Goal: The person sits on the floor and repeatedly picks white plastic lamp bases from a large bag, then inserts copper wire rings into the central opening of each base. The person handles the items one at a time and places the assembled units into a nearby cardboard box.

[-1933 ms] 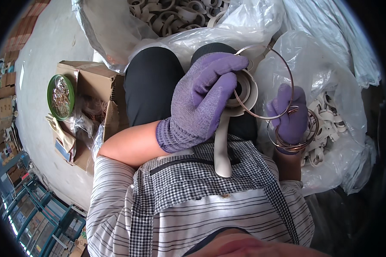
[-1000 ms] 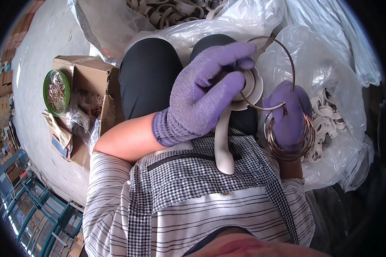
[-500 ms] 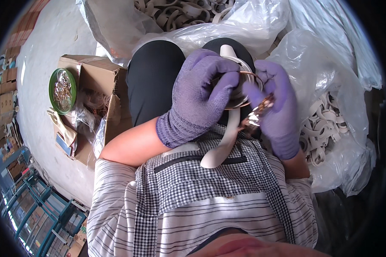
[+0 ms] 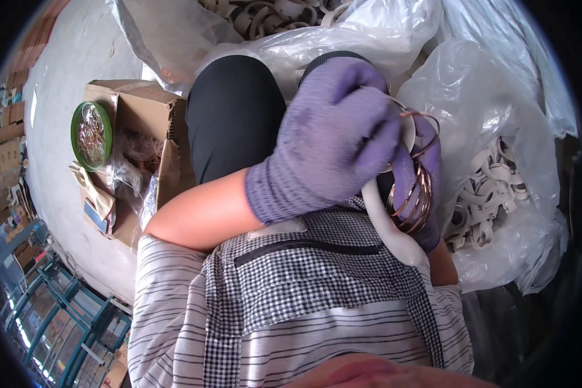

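Note:
My left hand [image 4: 339,132], in a purple knit glove, is closed over a white plastic part with a curved handle [image 4: 385,223]; the hand hides most of its round end. My right hand [image 4: 402,178], gloved alike, is just behind it. A bunch of thin copper-coloured rings [image 4: 418,204] hangs at its fingers. One separate copper ring [image 4: 438,129] stands out beside the round end, between the two hands. Whether that ring touches the white part cannot be made out.
On the left, a cardboard box [image 4: 142,116] bears a green round tray [image 4: 75,139] of copper rings and a pale glove [image 4: 92,187]. Clear plastic bags of white parts lie ahead [image 4: 381,35] and at right [image 4: 485,271]. My dark-trousered knee [image 4: 236,116] is below.
Both hands and the white part have shifted right. My left hand has come across the part's round end, covering it. The copper rings now hang lower and the handle points more to the right.

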`<move>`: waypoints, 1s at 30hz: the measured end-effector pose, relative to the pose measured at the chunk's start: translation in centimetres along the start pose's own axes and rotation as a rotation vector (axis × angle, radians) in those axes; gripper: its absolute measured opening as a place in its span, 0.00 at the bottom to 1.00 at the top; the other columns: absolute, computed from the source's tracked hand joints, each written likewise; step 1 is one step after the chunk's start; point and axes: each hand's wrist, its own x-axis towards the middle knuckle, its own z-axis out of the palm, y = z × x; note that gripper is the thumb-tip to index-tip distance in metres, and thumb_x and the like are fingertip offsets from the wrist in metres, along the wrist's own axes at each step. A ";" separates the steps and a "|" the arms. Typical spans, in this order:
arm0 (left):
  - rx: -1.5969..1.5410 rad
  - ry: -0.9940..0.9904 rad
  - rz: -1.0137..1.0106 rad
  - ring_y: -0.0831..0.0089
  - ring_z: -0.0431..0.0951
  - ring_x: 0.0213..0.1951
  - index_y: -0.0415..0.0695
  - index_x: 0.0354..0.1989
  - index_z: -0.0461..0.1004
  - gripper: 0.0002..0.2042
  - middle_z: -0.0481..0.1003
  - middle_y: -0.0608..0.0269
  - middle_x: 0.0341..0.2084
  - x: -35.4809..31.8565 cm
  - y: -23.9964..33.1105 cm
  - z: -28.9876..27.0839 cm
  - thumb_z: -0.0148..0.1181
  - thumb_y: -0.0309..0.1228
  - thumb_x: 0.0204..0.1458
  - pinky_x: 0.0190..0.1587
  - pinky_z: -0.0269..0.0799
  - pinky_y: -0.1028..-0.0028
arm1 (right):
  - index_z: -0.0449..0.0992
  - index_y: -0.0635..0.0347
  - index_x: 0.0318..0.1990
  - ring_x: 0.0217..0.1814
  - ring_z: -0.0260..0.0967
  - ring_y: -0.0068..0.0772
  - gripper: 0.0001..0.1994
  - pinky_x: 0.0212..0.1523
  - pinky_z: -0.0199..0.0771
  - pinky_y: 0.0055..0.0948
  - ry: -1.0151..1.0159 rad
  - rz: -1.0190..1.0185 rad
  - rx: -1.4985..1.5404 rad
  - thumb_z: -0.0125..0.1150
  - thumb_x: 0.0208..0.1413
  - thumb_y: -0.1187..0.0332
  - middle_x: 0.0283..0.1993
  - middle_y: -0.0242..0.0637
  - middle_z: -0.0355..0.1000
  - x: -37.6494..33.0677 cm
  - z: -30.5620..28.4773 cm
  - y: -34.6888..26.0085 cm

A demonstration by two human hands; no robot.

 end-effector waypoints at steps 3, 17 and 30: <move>-0.039 -0.026 -0.212 0.71 0.78 0.40 0.38 0.36 0.77 0.06 0.75 0.55 0.42 -1.5 -0.4 -1.2 0.67 0.23 0.52 0.41 0.76 0.75 | 0.68 0.70 0.62 0.57 0.73 0.35 0.21 0.58 0.74 0.35 0.021 0.084 0.131 0.61 0.65 0.71 0.56 0.46 0.71 0.4 0.0 0.4; -0.104 -0.109 -0.363 0.70 0.76 0.40 0.39 0.26 0.72 0.07 0.76 0.50 0.43 -2.2 -1.4 -1.9 0.64 0.26 0.50 0.45 0.73 0.71 | 0.72 0.68 0.59 0.54 0.77 0.43 0.23 0.55 0.78 0.36 -0.071 0.003 -0.194 0.70 0.55 0.75 0.52 0.48 0.75 2.3 -1.6 -0.9; -0.136 0.020 -0.229 0.62 0.77 0.36 0.37 0.46 0.77 0.16 0.73 0.51 0.40 -2.2 -2.9 -0.5 0.59 0.23 0.47 0.40 0.77 0.67 | 0.72 0.66 0.66 0.45 0.79 0.43 0.25 0.47 0.80 0.35 -0.145 -0.136 -0.418 0.61 0.59 0.77 0.48 0.46 0.78 4.2 -2.3 -0.5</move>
